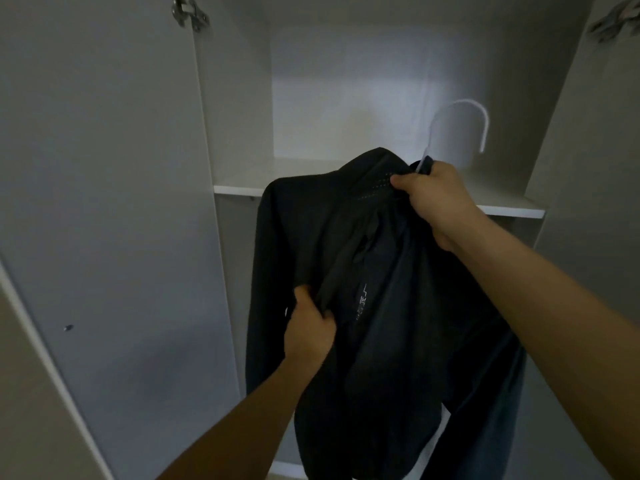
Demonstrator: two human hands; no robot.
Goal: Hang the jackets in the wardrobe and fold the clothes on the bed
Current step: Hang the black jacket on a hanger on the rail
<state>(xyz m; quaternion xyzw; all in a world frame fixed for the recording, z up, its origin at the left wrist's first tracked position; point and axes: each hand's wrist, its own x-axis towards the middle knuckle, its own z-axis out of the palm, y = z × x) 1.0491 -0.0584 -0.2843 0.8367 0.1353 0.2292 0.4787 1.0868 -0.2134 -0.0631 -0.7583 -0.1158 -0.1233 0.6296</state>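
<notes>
A dark jacket point(398, 299) hangs on a white hanger point(465, 112) in front of the open wardrobe. Only the hanger's hook and neck show above the collar. My right hand point(436, 199) grips the collar and the hanger's neck at the top. Lower down, my left hand point(310, 327) pinches the jacket's front edge beside the zip. The jacket's sleeves droop down at both sides. No rail is visible in the wardrobe.
The white wardrobe stands open, with a shelf point(346, 188) behind the jacket's collar. Its left door point(104, 202) swings out toward me, with a metal hinge point(188, 10) at the top. Another hinge point(613, 20) shows at the upper right.
</notes>
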